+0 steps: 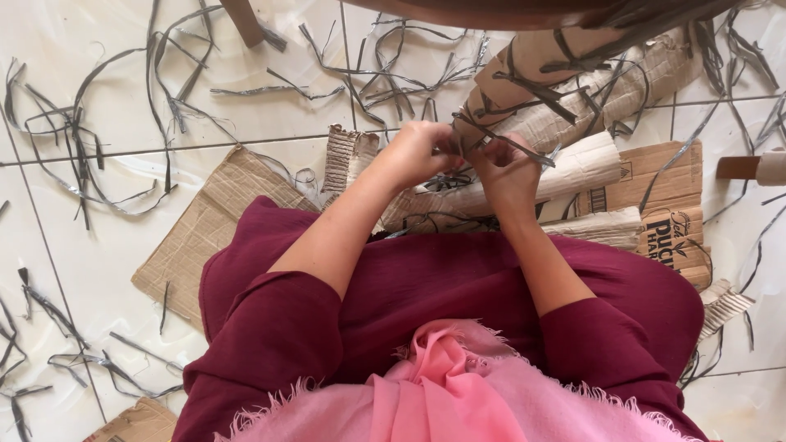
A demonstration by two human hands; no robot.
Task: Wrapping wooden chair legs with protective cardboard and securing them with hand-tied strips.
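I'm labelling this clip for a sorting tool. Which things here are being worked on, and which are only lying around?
In hand:
- left hand and right hand, pinching a dark strip
- rolled cardboard piece right behind the hands

Lying about:
- loose dark strips on the tiled floor
- flat cardboard sheet
- printed cardboard scrap
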